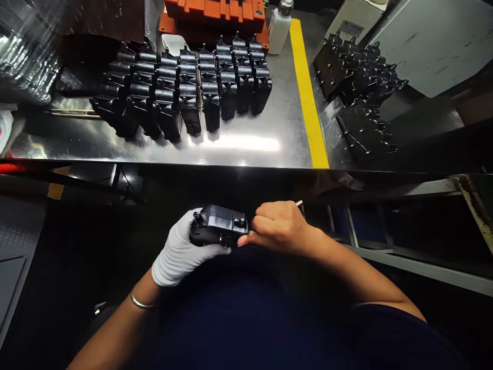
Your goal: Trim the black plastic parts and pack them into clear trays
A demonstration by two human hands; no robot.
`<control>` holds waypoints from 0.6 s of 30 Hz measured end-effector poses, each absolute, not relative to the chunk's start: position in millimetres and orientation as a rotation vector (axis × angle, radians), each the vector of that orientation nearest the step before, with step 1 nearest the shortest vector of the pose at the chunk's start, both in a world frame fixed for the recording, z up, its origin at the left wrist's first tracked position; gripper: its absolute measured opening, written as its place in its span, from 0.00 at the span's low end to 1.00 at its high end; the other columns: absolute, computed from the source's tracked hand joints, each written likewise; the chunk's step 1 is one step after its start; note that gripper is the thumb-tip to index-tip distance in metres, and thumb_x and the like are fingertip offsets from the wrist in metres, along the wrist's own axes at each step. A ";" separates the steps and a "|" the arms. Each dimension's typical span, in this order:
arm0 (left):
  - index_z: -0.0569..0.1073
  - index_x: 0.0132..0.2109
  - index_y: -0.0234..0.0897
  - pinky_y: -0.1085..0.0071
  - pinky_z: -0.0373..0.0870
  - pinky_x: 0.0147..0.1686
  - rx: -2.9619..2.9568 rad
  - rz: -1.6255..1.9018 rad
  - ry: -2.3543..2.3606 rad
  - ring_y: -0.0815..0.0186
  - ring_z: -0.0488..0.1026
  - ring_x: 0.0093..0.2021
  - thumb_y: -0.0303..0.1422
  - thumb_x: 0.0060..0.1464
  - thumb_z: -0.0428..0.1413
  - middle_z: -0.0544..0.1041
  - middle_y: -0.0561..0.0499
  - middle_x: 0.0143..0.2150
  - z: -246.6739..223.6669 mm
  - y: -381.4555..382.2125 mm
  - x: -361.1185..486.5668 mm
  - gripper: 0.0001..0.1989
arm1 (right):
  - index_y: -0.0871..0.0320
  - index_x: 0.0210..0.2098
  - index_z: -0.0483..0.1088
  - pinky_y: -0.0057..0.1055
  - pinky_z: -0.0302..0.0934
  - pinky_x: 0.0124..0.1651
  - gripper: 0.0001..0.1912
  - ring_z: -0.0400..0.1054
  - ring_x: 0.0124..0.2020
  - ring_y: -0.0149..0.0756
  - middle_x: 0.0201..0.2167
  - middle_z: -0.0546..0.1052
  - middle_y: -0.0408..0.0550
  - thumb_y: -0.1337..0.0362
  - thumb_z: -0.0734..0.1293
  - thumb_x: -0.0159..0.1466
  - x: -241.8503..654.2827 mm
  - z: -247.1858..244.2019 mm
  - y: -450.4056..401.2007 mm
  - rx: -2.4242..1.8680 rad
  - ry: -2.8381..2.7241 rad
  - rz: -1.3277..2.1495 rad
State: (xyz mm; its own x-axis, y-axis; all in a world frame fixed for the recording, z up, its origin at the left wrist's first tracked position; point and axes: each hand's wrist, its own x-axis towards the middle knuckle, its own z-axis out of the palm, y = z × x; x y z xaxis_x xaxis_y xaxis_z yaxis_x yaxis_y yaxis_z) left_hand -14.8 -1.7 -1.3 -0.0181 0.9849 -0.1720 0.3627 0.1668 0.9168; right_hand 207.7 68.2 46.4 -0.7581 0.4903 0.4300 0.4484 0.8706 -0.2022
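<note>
A black moulded plastic part point(221, 218) is gripped in my left hand point(181, 252), which wears a white glove. My bare right hand point(283, 226) is closed around a thin tool point(299, 203); only its pale rear end sticks out behind the fist, so its kind is hidden. The thumb of that hand rests at the right end of the black part, where the tool's tip is too small to make out. Both hands are in front of the bench edge, close to my body.
On the metal bench point(246, 149) stand rows of similar black parts point(188, 97), with more stacked at right point(358, 92). A yellow tape strip point(308, 97) runs between them. Behind are an orange block point(215, 15) and a white bottle point(279, 28). Clear plastic wrap point(26, 56) lies at left.
</note>
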 end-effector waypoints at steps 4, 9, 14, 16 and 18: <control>0.70 0.50 0.39 0.60 0.74 0.45 1.254 0.776 1.361 0.56 0.76 0.43 0.39 0.33 0.71 0.77 0.49 0.43 3.4 3.0 -18.2 0.35 | 0.59 0.17 0.61 0.28 0.39 0.23 0.31 0.52 0.18 0.26 0.14 0.61 0.40 0.43 0.56 0.66 209.3 46.9 69.5 -0.655 -2.598 0.185; 0.69 0.50 0.36 0.59 0.75 0.41 1.129 0.673 1.317 0.54 0.75 0.42 0.39 0.30 0.71 0.77 0.48 0.41 7.9 6.2 -17.9 0.37 | 0.59 0.15 0.58 0.28 0.40 0.23 0.31 0.51 0.17 0.26 0.13 0.59 0.39 0.45 0.58 0.66 209.8 45.8 68.4 -0.622 -2.594 0.150; 0.68 0.49 0.37 0.58 0.74 0.42 1.095 0.655 1.355 0.53 0.75 0.43 0.38 0.28 0.72 0.77 0.48 0.41 8.1 6.8 -15.4 0.38 | 0.58 0.14 0.57 0.28 0.41 0.22 0.30 0.50 0.17 0.26 0.13 0.57 0.38 0.46 0.59 0.66 206.9 43.3 66.1 -0.637 -2.553 0.111; 0.68 0.50 0.36 0.57 0.74 0.44 1.079 0.655 1.391 0.52 0.75 0.45 0.38 0.28 0.72 0.77 0.47 0.43 7.4 6.3 -13.6 0.39 | 0.58 0.14 0.56 0.28 0.41 0.22 0.29 0.50 0.16 0.25 0.12 0.57 0.38 0.49 0.62 0.66 206.6 43.0 65.9 -0.624 -2.531 0.115; 0.68 0.49 0.36 0.57 0.74 0.44 1.019 0.711 1.399 0.53 0.76 0.44 0.39 0.30 0.72 0.78 0.47 0.42 6.9 5.5 -11.4 0.37 | 0.58 0.16 0.58 0.27 0.43 0.22 0.27 0.52 0.17 0.26 0.13 0.60 0.39 0.50 0.62 0.66 207.6 43.7 66.3 -0.646 -2.491 0.224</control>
State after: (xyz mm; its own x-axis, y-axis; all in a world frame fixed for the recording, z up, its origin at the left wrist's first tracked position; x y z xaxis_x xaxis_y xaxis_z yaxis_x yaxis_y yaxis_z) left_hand -11.4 5.5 6.9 0.0889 0.8906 -0.4459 0.1648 0.4284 0.8884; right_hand 207.6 66.3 43.7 -0.7322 0.4920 0.4709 0.4000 0.8703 -0.2872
